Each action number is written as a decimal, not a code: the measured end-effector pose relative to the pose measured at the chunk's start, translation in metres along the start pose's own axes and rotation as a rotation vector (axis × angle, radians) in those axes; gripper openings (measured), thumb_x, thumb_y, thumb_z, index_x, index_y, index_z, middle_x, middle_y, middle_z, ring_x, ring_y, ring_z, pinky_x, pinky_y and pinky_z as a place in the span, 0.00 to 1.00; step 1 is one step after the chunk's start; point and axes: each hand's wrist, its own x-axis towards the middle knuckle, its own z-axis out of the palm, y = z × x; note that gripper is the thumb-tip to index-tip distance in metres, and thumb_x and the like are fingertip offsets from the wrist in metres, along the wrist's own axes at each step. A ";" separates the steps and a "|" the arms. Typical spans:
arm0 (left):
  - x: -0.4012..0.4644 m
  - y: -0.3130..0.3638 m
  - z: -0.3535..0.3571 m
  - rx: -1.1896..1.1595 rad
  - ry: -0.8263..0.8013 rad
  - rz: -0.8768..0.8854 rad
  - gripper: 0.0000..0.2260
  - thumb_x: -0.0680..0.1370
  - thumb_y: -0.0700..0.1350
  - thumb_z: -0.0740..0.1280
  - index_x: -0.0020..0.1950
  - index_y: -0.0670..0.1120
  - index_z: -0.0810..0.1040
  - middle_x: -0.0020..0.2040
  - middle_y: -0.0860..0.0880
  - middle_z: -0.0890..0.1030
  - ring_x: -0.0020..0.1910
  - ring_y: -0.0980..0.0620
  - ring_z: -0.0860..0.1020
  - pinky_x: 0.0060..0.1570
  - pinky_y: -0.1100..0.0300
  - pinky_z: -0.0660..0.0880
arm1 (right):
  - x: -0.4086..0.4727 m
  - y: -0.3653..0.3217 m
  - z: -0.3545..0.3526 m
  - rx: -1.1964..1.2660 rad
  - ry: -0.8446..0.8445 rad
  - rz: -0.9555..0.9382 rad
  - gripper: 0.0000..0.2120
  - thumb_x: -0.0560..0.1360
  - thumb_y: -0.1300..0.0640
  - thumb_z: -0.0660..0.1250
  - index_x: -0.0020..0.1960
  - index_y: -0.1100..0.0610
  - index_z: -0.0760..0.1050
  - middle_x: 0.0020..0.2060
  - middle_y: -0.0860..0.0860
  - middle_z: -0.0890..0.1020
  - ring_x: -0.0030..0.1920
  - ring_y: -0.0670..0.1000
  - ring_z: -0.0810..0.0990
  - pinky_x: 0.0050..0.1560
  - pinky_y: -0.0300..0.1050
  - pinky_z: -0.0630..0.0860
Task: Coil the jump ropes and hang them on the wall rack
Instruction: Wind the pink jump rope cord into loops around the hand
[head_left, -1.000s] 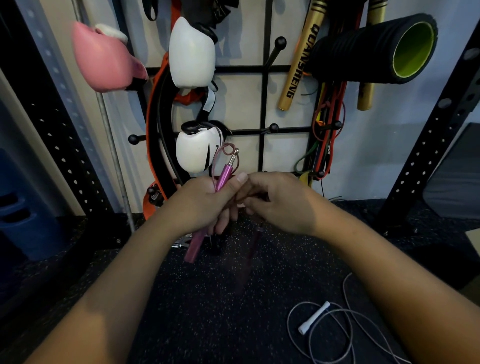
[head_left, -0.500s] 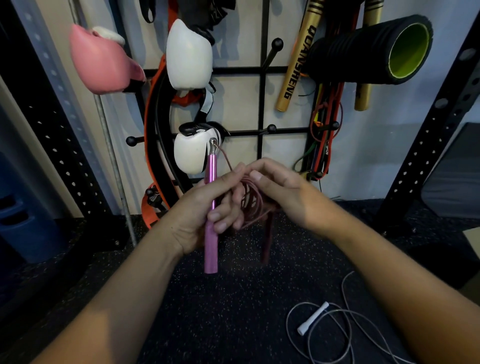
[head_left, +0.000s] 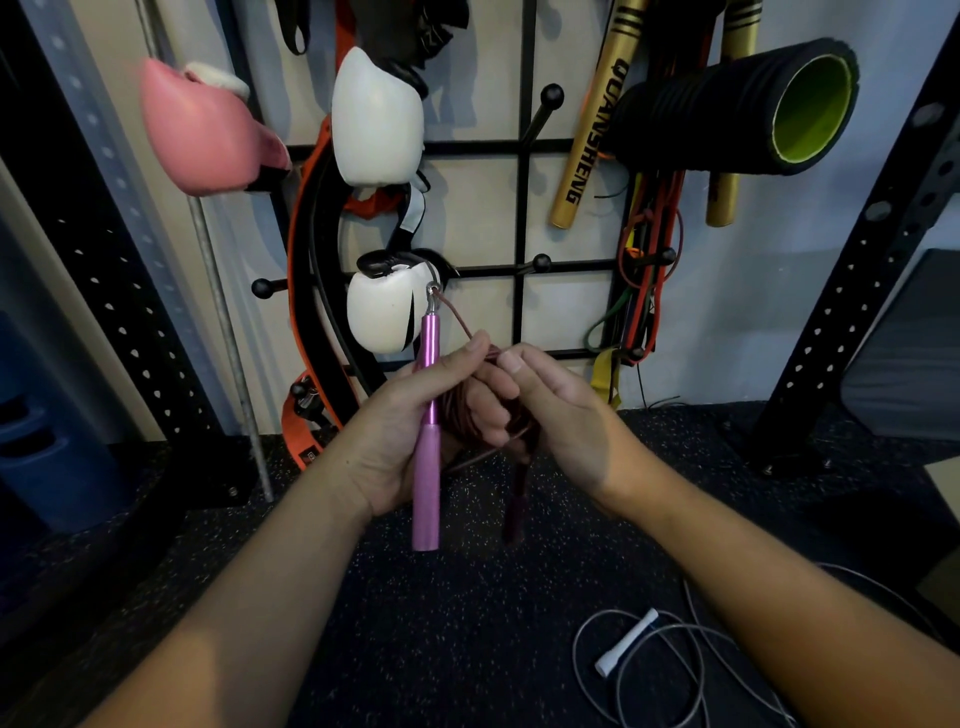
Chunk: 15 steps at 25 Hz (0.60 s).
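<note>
While my left hand has its fingers wrapped round the pink jump rope, handle upright and cord bunched in the palm, my right hand pinches the cord near the top. All this is in front of the wall rack. A white jump rope lies loose on the floor

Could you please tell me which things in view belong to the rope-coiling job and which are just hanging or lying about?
Belongs to the job:
pink jump rope, held by left hand and right hand
white jump rope on the floor
wall rack

Just about:
pink boxing glove
white boxing gloves
foam roller
gold sticks
resistance bands
</note>
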 end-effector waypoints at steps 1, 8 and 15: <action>0.000 0.000 0.000 0.006 0.004 -0.002 0.14 0.73 0.50 0.68 0.35 0.42 0.85 0.27 0.47 0.82 0.25 0.52 0.81 0.32 0.61 0.81 | 0.000 0.002 0.001 0.010 0.017 0.012 0.16 0.82 0.44 0.57 0.48 0.56 0.71 0.31 0.43 0.77 0.32 0.41 0.75 0.34 0.36 0.70; 0.008 -0.003 0.012 0.071 0.244 0.062 0.19 0.71 0.57 0.71 0.33 0.41 0.84 0.25 0.45 0.82 0.22 0.52 0.81 0.30 0.63 0.81 | 0.008 0.010 0.006 -0.116 0.114 0.065 0.22 0.84 0.39 0.55 0.45 0.56 0.74 0.35 0.44 0.75 0.39 0.45 0.74 0.44 0.49 0.73; 0.017 -0.024 0.021 0.059 0.536 0.238 0.24 0.80 0.56 0.68 0.29 0.42 0.82 0.23 0.46 0.79 0.20 0.52 0.76 0.29 0.62 0.79 | 0.014 0.008 0.009 -0.203 0.094 0.021 0.19 0.86 0.44 0.52 0.40 0.49 0.68 0.32 0.41 0.71 0.37 0.43 0.70 0.46 0.49 0.69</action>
